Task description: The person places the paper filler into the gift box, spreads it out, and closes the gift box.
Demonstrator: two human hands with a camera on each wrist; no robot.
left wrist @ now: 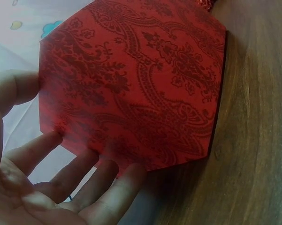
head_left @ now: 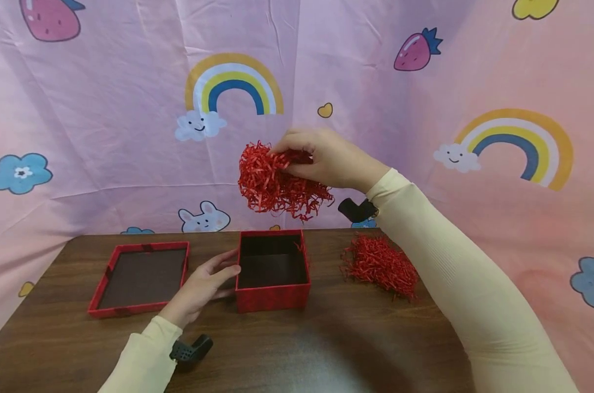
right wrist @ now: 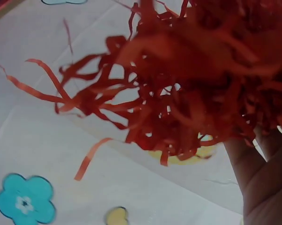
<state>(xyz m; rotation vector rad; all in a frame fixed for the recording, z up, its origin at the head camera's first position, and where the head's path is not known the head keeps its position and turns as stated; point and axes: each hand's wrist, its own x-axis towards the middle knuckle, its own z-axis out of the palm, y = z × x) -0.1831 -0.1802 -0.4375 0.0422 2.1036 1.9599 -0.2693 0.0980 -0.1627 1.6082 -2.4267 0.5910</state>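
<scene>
High above the table, my right hand grips a loose bunch of red shredded paper. In the right wrist view the shredded paper fills the upper right and hides most of the fingers. Below it stands an uncovered red box with a dark inside; a few red strands hang at its right rim. My left hand rests against the box's left side. Seen from the left wrist, the fingertips and thumb of the left hand touch the patterned red wall, with the fingers fairly straight.
A red lid lies inside-up on the brown wooden table, left of the box. To the right sits a second pile of red shredded paper. A printed cloth backdrop hangs behind and at the sides.
</scene>
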